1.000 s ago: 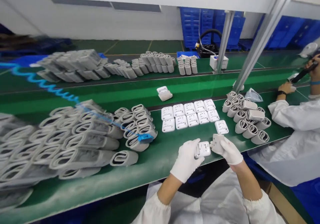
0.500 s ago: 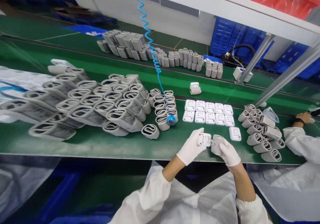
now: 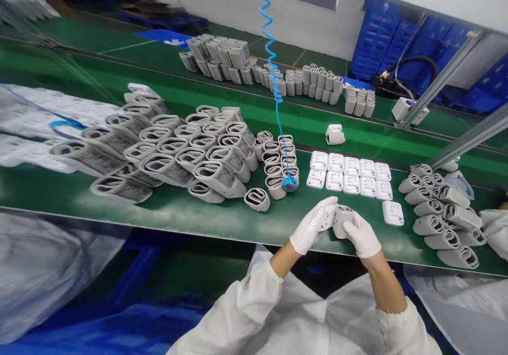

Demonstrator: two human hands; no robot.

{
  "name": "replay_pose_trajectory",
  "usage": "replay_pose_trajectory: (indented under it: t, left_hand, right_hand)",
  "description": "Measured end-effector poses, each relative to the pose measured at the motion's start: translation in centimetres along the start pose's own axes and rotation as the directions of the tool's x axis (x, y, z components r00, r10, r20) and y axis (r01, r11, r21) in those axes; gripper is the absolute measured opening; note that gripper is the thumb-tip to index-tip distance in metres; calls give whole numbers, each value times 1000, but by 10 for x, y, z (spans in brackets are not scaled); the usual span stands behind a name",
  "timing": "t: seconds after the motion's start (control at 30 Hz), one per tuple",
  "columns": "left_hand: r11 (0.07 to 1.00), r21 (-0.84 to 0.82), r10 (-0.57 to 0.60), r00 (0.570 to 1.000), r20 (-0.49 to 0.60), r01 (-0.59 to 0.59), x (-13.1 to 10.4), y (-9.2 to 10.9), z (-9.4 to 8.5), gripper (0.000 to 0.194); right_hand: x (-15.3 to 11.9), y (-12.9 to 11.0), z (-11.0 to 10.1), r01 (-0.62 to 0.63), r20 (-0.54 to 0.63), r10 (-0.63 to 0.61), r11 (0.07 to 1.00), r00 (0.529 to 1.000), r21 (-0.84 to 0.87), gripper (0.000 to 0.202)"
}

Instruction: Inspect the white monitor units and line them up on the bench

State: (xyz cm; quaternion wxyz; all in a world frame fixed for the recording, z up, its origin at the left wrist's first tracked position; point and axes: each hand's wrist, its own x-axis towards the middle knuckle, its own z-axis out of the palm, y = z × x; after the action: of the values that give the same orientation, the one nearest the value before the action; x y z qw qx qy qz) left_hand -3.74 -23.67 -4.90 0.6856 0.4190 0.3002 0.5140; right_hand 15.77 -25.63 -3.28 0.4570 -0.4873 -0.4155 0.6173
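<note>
White-gloved, my left hand (image 3: 313, 228) is closed on a white device (image 3: 327, 218), whose face with small dark marks is tilted to the right. My right hand (image 3: 362, 233), also gloved, grips a rolled grey cuff (image 3: 341, 221) right beside the device; the two pieces meet or nearly meet. Behind my hands, two rows of white devices (image 3: 351, 175) lie on the green work surface (image 3: 222, 227). One more white device (image 3: 392, 212) lies apart from the rows, beyond my right hand.
Many rolled grey cuffs (image 3: 166, 167) fill the left side, and another pile (image 3: 444, 217) stands at the right. A coiled blue hose (image 3: 270, 43) hangs down to the cuffs. One device with a cuff (image 3: 335, 135) rests farther back. A person's sleeve (image 3: 496, 230) shows at the right edge.
The view has shifted, so the scene sits farther right. The white device in my left hand has turned more on edge, and the cuff in my right hand now stands more upright against it.
</note>
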Motion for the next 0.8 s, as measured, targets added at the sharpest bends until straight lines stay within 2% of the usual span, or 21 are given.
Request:
replay_pose_trajectory:
  t: [0.2, 0.37, 0.57, 0.8]
  left_hand:
    - [982, 185, 30, 999, 40, -37, -8, 11, 7, 84]
    - [906, 406, 114, 993, 40, -120, -14, 8, 7, 82]
    - [892, 430, 149, 989, 14, -141, -22, -1, 5, 91]
    - [872, 477, 146, 988, -47, -106, -19, 5, 6, 83]
  right_hand:
    - [1, 5, 2, 6, -2, -6, 1000, 1000, 6, 74]
    - [0, 8, 5, -1, -2, 1, 999, 1000, 43, 77]
    - [-5, 12, 20, -1, -97, -2, 1000, 995, -28, 67]
    - [-6, 19, 38, -28, -198, 3, 992, 980, -124, 61]
